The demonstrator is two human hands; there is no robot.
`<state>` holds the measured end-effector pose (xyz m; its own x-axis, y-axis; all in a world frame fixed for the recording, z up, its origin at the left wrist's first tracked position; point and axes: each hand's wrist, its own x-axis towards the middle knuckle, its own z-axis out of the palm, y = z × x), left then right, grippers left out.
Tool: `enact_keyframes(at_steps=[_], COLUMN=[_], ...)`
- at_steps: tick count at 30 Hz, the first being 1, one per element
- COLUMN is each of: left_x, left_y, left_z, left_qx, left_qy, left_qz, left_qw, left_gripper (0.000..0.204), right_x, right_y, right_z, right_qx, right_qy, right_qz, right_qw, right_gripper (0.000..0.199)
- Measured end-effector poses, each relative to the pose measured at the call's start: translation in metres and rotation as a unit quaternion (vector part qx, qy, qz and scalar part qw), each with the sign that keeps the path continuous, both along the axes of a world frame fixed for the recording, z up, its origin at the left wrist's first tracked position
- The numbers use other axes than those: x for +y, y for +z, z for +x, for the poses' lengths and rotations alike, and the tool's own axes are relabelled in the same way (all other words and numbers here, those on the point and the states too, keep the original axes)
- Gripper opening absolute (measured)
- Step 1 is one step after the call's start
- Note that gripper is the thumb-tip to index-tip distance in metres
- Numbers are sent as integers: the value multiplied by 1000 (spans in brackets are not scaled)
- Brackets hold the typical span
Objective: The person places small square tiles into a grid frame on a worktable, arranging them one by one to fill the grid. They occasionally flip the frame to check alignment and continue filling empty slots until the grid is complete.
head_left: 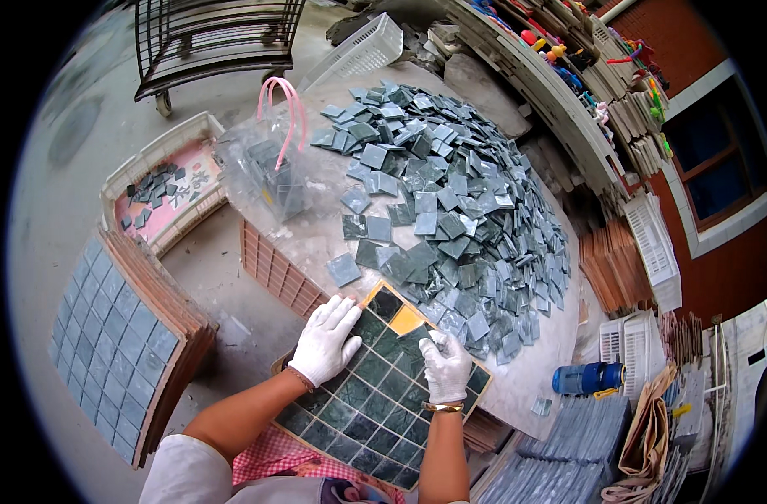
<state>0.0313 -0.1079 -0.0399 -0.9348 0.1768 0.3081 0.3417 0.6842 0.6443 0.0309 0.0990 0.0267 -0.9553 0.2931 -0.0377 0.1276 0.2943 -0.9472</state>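
Observation:
Before me lies a yellow grid tray [408, 319] filled with rows of dark green square stone tiles [375, 371]; one cell near its far corner shows bare yellow. My left hand [326, 338], in a white glove, rests on the tray's left edge, fingers stretched and thumb apart, holding nothing visible. White-gloved as well, my right hand [445, 367] pinches a dark green tile [416, 340] just on the near side of the bare cell. Its fingers partly cover that tile. Beyond the tray, a large heap of loose green-grey tiles [459, 202] spreads over the pale table [316, 244].
At left stands a stack of tiled boards [115, 336], with a white crate [115, 189] of small dark pieces behind. A plastic bag [270, 181] sits on the table. A blue bottle [586, 378] lies right, above stacked grey tiles [560, 445]. A wheeled metal rack [215, 42] stands farther back.

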Motion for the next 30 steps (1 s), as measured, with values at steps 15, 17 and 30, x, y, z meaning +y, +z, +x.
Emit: enact_keyframes(at_steps=[15, 17, 30], left_x=[13, -9, -142], left_y=[67, 69, 42], left_z=[48, 43, -48], left_qx=[-416, -440, -123], left_qy=[-92, -32, 193], left_qz=[464, 482, 466], left_qw=[777, 757, 855], left_gripper=[34, 23, 30], right_x=[-27, -12, 23], right_y=[46, 36, 16], right_z=[64, 67, 29], right_qx=[-111, -100, -78], right_qy=[29, 4, 36], right_qz=[-130, -199, -57], right_qw=[985, 975, 995], right_gripper=[18, 21, 24])
